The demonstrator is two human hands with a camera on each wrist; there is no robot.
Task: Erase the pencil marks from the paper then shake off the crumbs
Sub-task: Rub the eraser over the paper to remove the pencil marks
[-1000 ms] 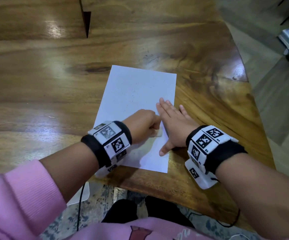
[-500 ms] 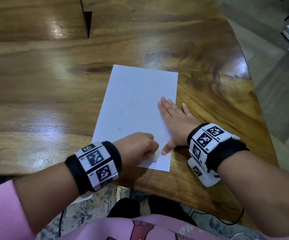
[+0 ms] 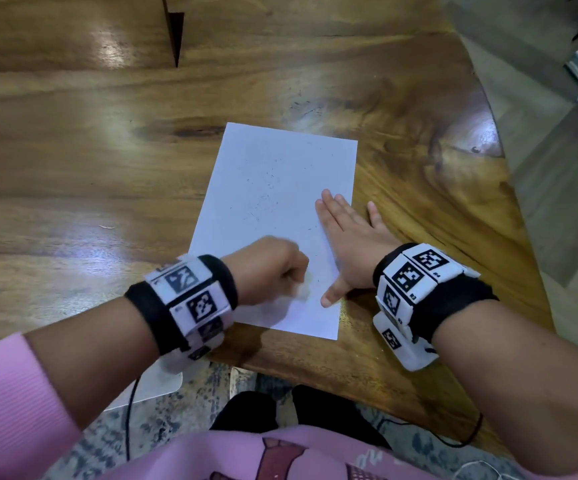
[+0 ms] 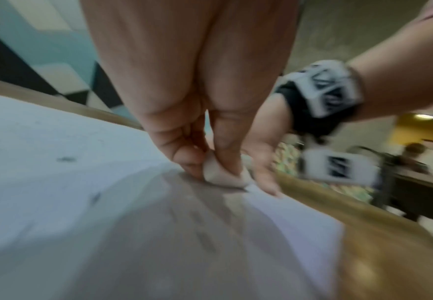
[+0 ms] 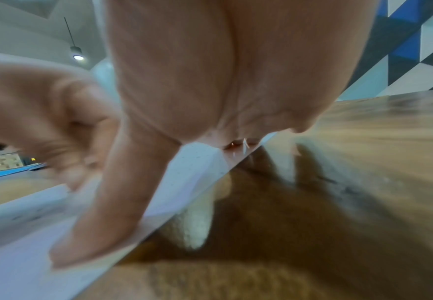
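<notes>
At lower centre of the head view, the left hand [image 3: 269,268] pinches a small white eraser [image 4: 221,175] between thumb and fingers [image 4: 184,156] and presses it to the lower part of the paper [image 3: 280,188] on the wooden worktop [image 3: 73,161]. To its right, the right hand [image 3: 348,233] lies flat, fingers straight, pinning the sheet's right edge. Erasing is the step in hand. Dark crumbs [image 3: 266,199] scatter mid-sheet, so next likely comes lifting and shaking.
</notes>
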